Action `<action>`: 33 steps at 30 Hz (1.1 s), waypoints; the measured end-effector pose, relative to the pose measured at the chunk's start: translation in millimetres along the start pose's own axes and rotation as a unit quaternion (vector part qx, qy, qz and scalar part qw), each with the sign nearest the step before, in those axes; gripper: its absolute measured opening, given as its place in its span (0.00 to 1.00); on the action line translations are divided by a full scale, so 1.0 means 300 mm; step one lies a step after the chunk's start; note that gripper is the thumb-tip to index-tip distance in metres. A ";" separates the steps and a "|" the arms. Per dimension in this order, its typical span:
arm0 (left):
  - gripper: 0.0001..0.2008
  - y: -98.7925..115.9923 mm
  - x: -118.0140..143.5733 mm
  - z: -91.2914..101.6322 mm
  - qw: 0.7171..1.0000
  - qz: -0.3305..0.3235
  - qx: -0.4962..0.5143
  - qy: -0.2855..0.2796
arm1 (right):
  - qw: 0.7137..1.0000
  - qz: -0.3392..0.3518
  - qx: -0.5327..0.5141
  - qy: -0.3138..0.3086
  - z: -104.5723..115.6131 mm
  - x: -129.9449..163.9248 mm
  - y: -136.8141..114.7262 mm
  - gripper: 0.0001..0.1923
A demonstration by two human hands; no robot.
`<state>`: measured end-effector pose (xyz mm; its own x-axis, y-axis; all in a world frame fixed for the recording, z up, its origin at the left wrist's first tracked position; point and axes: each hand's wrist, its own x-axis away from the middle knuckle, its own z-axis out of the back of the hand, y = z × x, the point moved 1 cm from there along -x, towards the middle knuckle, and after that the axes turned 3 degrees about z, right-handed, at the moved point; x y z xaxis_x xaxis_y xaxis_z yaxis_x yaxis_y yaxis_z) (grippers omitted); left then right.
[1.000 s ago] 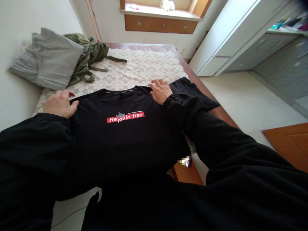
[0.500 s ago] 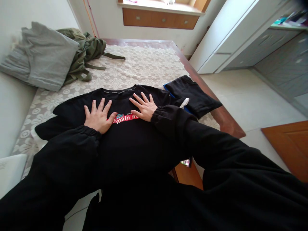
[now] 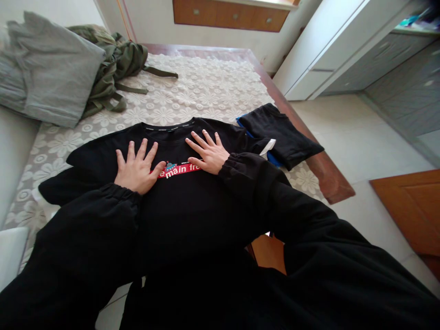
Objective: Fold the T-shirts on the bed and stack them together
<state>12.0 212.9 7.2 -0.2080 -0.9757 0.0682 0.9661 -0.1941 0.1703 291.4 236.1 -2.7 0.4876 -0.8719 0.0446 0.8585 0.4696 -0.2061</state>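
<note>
Black cotton T-shirt with a red printed chest strip lies face up, spread flat on the white floral lace tablecloth, near edge of the table. Left hand flat on the chest, fingers spread, palm down, grasping nothing. Right hand same, flat and splayed just beside it, covering the strip's right end. Folded black garment with blue trim touches the shirt's right sleeve. Grey folded cloth and olive green crumpled garment far left, well apart.
</note>
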 end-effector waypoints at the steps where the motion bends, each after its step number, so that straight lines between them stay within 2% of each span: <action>1: 0.39 -0.003 0.000 0.000 1.000 -0.002 -0.001 0.000 | 1.000 0.001 -0.001 0.000 0.001 0.000 0.000 0.41; 16: 0.39 -0.028 0.001 0.000 1.000 -0.018 -0.008 -0.008 | 1.000 0.008 -0.010 0.009 0.000 0.003 0.007 0.41; 33: 0.39 -0.025 0.006 0.007 0.999 -0.034 0.003 0.006 | 1.000 0.019 -0.006 0.012 -0.009 0.001 0.018 0.41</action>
<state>4.1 212.9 8.0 -0.2720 -0.9613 0.0437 0.9486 -0.2602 0.1804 295.6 238.0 -6.6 0.5161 -0.8564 0.0132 0.8373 0.5012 -0.2184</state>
